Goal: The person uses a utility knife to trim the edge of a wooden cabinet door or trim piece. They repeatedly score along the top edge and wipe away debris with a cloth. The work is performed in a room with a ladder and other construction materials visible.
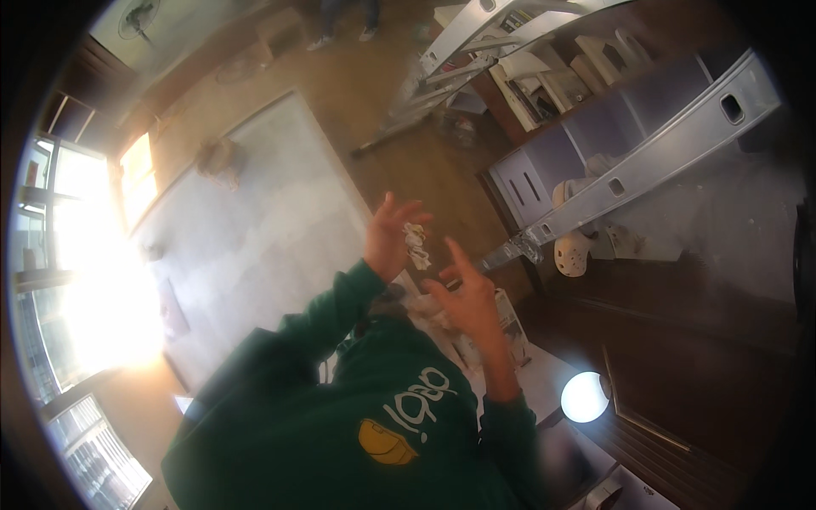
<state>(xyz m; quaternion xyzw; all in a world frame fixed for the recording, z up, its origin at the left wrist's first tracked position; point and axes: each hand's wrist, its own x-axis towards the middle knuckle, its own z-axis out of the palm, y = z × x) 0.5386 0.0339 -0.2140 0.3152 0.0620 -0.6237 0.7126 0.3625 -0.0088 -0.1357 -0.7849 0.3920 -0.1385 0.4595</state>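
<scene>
My left hand (389, 240) is raised in front of my green sweatshirt, fingers apart, and nothing shows in its grasp. To its right is my right hand (473, 299), its index finger stretched out and its thumb held away. A gap separates the two hands. In that gap a crumpled whitish thing (416, 246) shows close to the left fingers; whether they touch it I cannot tell. Below and behind the right hand are blurred white items (508, 321), partly hidden by the wrist.
A metal ladder (654, 161) slants across the right, beside a white helmet (571, 255) and shelves with books (552, 89). A large pale tabletop (272, 187) spreads to the left, near bright windows (85, 255). A round light (586, 397) glows lower right. Another person's legs (344, 21) stand far off.
</scene>
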